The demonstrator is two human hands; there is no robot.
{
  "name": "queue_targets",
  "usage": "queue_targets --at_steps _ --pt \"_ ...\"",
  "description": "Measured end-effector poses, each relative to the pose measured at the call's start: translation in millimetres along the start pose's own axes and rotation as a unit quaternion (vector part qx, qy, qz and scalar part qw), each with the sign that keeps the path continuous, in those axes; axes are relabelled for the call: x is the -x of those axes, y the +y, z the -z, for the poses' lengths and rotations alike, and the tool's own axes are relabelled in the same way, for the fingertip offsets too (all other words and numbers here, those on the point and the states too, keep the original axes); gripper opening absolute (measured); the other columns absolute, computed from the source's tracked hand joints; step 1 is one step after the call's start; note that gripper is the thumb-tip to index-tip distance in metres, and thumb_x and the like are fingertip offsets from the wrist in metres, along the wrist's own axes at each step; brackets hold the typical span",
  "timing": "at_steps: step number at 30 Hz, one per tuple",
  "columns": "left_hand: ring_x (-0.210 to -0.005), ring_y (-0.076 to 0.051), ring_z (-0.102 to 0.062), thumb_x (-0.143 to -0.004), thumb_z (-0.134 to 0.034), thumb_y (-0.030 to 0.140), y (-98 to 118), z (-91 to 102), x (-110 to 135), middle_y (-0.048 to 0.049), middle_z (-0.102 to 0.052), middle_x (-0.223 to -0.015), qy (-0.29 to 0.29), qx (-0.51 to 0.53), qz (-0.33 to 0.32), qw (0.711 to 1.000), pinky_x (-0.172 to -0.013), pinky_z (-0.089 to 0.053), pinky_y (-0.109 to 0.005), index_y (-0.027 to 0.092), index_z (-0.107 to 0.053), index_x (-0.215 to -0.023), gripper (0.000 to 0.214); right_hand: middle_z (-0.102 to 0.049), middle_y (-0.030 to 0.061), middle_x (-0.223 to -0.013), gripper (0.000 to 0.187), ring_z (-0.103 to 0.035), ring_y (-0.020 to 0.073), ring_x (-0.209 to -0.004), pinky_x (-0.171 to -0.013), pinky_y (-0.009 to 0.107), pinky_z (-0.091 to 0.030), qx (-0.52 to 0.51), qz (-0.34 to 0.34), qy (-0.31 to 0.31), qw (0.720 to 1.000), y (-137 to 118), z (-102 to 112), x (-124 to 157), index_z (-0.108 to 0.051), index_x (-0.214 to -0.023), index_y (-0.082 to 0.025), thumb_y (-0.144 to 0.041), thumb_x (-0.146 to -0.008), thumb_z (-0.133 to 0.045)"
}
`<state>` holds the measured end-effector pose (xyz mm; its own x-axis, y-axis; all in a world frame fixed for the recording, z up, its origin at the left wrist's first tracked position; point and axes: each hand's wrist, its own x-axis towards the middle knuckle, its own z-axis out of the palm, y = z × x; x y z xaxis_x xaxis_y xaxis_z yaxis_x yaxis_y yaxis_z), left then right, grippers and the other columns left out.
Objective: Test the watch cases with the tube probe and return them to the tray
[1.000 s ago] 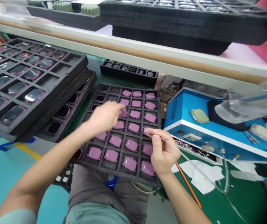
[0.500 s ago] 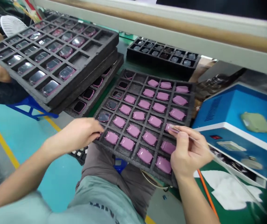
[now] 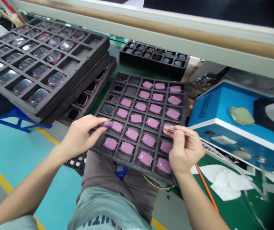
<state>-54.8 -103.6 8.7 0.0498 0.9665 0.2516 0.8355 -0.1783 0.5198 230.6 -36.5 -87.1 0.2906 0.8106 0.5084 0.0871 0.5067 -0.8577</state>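
Note:
My left hand (image 3: 83, 134) is closed, pinching a purple watch case (image 3: 107, 124) by its end between thumb and fingers, above the left edge of a dark foam tray (image 3: 133, 91). My right hand (image 3: 186, 153) is closed round a thin needle-like tool (image 3: 172, 129) with a clear hose running off to the right. The tool's tip is over a purple case in the tray's right column; whether they touch I cannot tell. Rows of purple cases (image 3: 148, 140) lie with their backs up. Several dark-faced ones (image 3: 107, 110) sit in the left column.
Stacked foam trays (image 3: 72, 65) of dark-faced watches stand at the left. A black tray (image 3: 155, 62) lies behind. On the right are a blue machine (image 3: 223, 108) bearing a green watch case (image 3: 241, 115), white wipes (image 3: 230, 185) and an orange stick (image 3: 206, 188). A shelf beam (image 3: 151, 35) crosses above.
My left hand has risen from the tray's lower left edge and now shows a purple watch case held in it. My right hand keeps its tool over the right column. The whole view has shifted slightly.

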Motion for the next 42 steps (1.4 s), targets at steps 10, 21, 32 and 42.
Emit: queue_targets --at_steps 10,21,32,42 --pt "-0.077 -0.018 -0.076 -0.071 -0.085 0.026 63.4 -127.9 -100.4 -0.0069 -0.081 -0.088 -0.086 0.436 0.108 0.889 -0.077 -0.064 -0.03 0.014 -0.077 -0.095 0.028 -0.078 0.0086 -0.104 0.015 -0.077 0.0233 -0.102 -0.089 0.043 -0.069 -0.023 0.02 -0.02 0.999 8.7 -2.4 -11.7 -0.075 -0.102 -0.022 -0.03 -0.103 -0.062" --pt "-0.089 -0.025 -0.081 -0.065 -0.096 0.032 60.8 -127.6 -95.3 -0.0091 -0.085 -0.095 -0.092 0.498 0.132 0.852 -0.093 -0.067 -0.041 0.014 -0.083 -0.098 0.039 -0.079 0.007 -0.108 0.013 -0.077 0.0239 -0.106 -0.091 0.044 -0.069 -0.015 0.016 -0.036 0.999 9.2 -0.3 -14.3 -0.076 -0.107 -0.025 -0.025 -0.103 -0.064" --pt "-0.09 -0.023 -0.082 -0.07 -0.094 0.026 60.2 -125.8 -94.7 -0.0074 -0.085 -0.097 -0.101 0.507 0.111 0.849 -0.089 -0.068 -0.033 0.015 -0.084 -0.1 0.034 -0.079 0.0066 -0.107 0.012 -0.077 0.0249 -0.106 -0.091 0.046 -0.068 -0.025 0.018 -0.033 0.999 8.4 -1.3 -14.3 -0.076 -0.106 -0.025 -0.025 -0.102 -0.065" --pt "-0.09 -0.022 -0.082 -0.071 -0.093 0.024 60.1 -125.2 -95.2 -0.0067 -0.085 -0.098 -0.102 0.505 0.106 0.85 -0.087 -0.068 -0.03 0.015 -0.084 -0.101 0.033 -0.078 0.0059 -0.108 0.015 -0.077 0.0252 -0.106 -0.093 0.047 -0.067 -0.037 0.014 -0.033 0.999 9.1 -1.2 -14.1 -0.078 -0.107 -0.027 -0.022 -0.102 -0.065"
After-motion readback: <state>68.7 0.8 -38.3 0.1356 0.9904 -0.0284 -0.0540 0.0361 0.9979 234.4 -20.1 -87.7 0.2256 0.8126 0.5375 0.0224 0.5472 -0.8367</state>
